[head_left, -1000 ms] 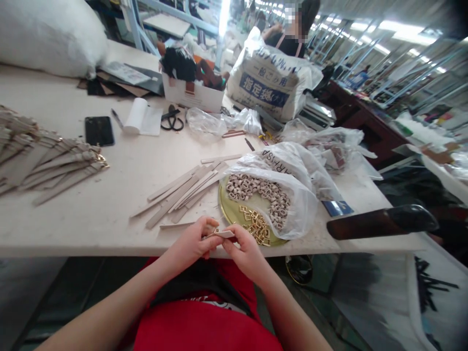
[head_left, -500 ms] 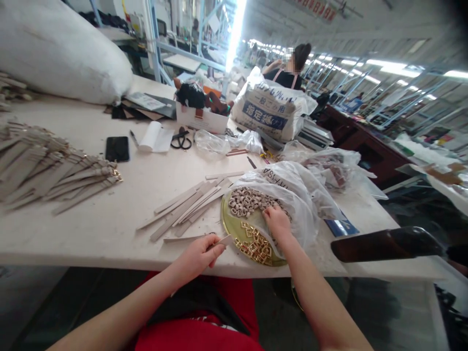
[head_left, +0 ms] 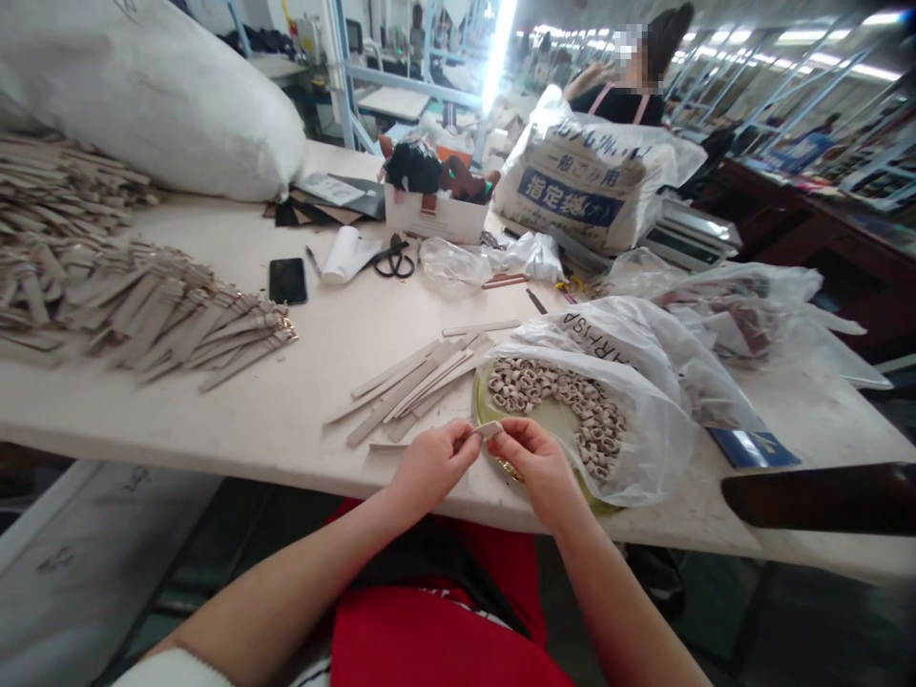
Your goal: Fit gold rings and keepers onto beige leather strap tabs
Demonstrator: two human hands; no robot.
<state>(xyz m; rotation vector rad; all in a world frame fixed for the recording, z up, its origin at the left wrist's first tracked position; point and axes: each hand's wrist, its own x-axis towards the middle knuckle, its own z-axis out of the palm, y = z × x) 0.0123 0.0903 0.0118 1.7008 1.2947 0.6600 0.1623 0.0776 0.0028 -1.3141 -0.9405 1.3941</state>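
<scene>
My left hand [head_left: 435, 466] is closed in a pinch on a beige strap, whose short end [head_left: 489, 429] sticks out between the fingertips. My right hand [head_left: 535, 464] meets it there, thumb and fingers pinched on what looks like a small beige loop, mostly hidden by the fingers. Both hands are over the near left rim of a round yellow-green tray [head_left: 482, 401]. Many beige loops [head_left: 572, 396] lie in the tray, partly under clear plastic. Gold buckles [head_left: 510, 468] show just below my right fingers. Loose flat straps [head_left: 411, 386] lie beyond my left hand.
Left, a heap of straps with gold fittings [head_left: 178, 305] lies by a phone [head_left: 287, 281]. Scissors [head_left: 395, 260], a paper roll [head_left: 347, 256] and a white box [head_left: 436, 215] stand farther back. A plastic bag [head_left: 644, 343] drapes the tray; a dark cylinder [head_left: 822, 501] is at right.
My right hand has left the pile of loops and come left to the strap's end in my left hand. The camera view has shifted, so the table's things appear farther right.
</scene>
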